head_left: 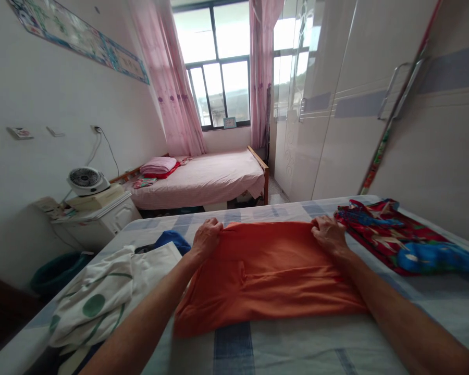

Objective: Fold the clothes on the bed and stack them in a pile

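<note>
Bedroom, daylight through window point(218, 67); pink bed point(207, 179) at far wall, wardrobe point(359, 99) to right. I stand at checked bedsheet point(281, 349). Orange garment point(266, 271) lies flat at centre, stretched between my hands. My left hand point(206, 237) closed, fingers curled, gripping garment's far left corner. My right hand point(328, 233) closed likewise on far right corner. White green-dotted cloth point(97, 297) left of garment; red-blue patterned cloth point(398, 239) just beside right hand.

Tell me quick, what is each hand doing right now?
Left hand: closed on the far left corner of the orange garment.
Right hand: closed on the garment's far right corner.
</note>
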Demonstrator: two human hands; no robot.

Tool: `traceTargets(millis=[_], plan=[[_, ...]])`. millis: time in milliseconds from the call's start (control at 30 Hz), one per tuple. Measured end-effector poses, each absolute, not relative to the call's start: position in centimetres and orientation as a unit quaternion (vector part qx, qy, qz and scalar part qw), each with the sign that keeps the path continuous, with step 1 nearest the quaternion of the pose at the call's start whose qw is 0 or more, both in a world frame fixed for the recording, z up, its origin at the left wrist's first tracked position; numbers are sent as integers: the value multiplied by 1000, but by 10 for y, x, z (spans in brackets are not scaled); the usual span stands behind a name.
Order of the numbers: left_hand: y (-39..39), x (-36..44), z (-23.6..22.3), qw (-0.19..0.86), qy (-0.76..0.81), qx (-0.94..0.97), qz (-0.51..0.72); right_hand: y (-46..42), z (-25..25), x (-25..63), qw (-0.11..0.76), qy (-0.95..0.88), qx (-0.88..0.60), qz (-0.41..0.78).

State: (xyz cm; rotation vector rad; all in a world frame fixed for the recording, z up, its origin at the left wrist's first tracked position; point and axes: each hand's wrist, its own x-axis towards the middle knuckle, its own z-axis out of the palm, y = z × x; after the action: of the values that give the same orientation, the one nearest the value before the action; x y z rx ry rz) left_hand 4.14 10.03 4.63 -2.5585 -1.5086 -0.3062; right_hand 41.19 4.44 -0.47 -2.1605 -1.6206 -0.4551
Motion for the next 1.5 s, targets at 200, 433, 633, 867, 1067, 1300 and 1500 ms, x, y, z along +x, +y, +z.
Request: traceTargets(millis=[200, 433, 633, 867, 1067, 1300, 1500], plan=[[44, 11, 40, 86, -397, -909, -94, -8, -5, 442, 222, -647, -713, -157], [13, 6, 25, 31, -442, -890, -111, -51, -27, 451, 200, -674, -702, -109], [14, 17, 39, 66, -477, -873, -76, -54, -17, 443, 198, -670, -705, -122], [3, 5, 40, 10, -432, -896, -102, -65, -15, 442, 213, -671, -702, -109], [-10, 7, 39, -25, -406, -906, -118, -63, -34, 442, 259, -651, -709, -80], [-28, 28, 30, 50, -354, -924, -134, -64, -38, 442, 262, -646, -712, -77], [-26, 41, 33, -8, -410, -891, -195, -64, -39, 442, 274, -648, -706, -79]])
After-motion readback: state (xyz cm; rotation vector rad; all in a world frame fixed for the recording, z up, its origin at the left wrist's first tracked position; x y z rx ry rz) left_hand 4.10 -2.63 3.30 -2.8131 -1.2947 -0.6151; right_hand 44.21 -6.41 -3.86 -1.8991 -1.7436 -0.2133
